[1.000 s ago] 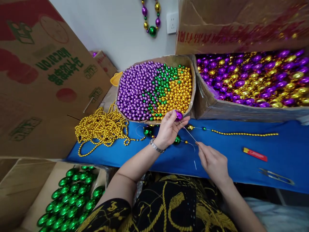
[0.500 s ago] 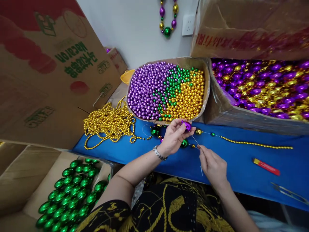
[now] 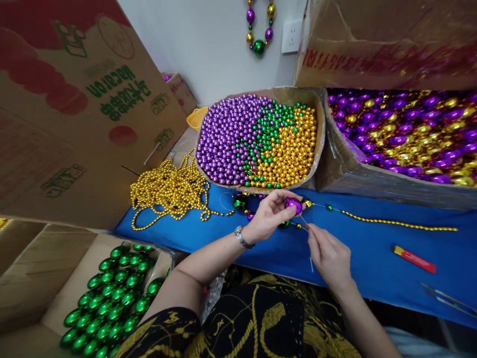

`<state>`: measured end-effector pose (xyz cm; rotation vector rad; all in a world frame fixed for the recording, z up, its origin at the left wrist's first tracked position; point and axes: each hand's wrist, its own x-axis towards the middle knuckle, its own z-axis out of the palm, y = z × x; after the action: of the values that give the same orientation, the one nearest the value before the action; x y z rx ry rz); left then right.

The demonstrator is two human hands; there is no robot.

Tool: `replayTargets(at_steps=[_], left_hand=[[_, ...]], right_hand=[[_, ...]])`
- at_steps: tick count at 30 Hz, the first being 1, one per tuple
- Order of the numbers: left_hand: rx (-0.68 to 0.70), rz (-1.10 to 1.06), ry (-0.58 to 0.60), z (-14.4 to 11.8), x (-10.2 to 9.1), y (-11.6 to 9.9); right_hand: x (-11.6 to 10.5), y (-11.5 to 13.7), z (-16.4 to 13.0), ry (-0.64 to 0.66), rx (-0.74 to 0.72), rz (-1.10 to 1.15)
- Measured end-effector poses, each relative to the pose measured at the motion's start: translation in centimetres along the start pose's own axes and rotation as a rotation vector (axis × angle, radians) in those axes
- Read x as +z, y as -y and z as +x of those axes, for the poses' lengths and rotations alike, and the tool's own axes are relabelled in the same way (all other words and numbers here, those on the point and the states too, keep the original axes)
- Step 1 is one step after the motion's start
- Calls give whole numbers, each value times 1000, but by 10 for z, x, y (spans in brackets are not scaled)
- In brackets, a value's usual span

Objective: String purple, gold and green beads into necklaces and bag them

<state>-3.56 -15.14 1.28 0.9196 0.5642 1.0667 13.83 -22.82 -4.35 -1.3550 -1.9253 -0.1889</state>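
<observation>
A shiny purple bead (image 3: 293, 205) is pinched between the thumb and fingers of my left hand (image 3: 271, 215). From that bead a thin pale string (image 3: 303, 219) runs down to my right hand (image 3: 329, 252), whose thumb and forefinger are closed on it; a short end hangs below. Just past the purple bead lie a gold bead (image 3: 307, 203) and a small green bead (image 3: 329, 208) on a line that leads to a strand of tiny gold beads (image 3: 398, 223). Left of my left hand, a large green bead (image 3: 239, 202) rests on the blue cloth, with further beads partly hidden beneath the hand.
A box of small purple, green and gold beads (image 3: 231, 134) stands behind my hands. Larger purple and gold beads (image 3: 406, 134) fill a box at right. Gold bead strands (image 3: 167, 191) lie left; green beads (image 3: 108, 293) sit lower left. A red cutter (image 3: 414, 259) and scissors (image 3: 447, 300) lie right.
My left hand has shifted slightly down and right with the purple bead, which now shows more fully and sits closer to my right hand. My right hand has barely moved.
</observation>
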Motion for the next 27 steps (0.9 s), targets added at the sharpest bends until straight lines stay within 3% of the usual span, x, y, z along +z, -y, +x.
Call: replayTargets(at_steps=[3,6,8,11,15,20,22,25,27], left_hand=[[131,352,-4,28,-16,-21],[301,1024,-116,83,-42,-45],[172,1445,-62,121,-57,-51],[-34,1663,-1,158,-68,-43],[-59,1641,-19,169,-72,-30],[-7,1489,-68,147,-67,-38],[3,1101,-98,127,-58,-42],[-56,337,-64,90,-39,-43],[-121,86,-44,69,-26,-40]], right_hand=[[-3,-6,-2,-49,1,-33],[-5,-10,-4,-85,26,-66],[-6,-10,-4,-97,30,-71],[-6,-10,-4,-90,35,-59],[-7,-11,-5,-67,73,-38],[-10,-11,-5,-76,82,-7],[-11,-9,-2,-78,87,14],[-11,-5,2,-86,90,36],[-11,-3,4,-93,81,43]])
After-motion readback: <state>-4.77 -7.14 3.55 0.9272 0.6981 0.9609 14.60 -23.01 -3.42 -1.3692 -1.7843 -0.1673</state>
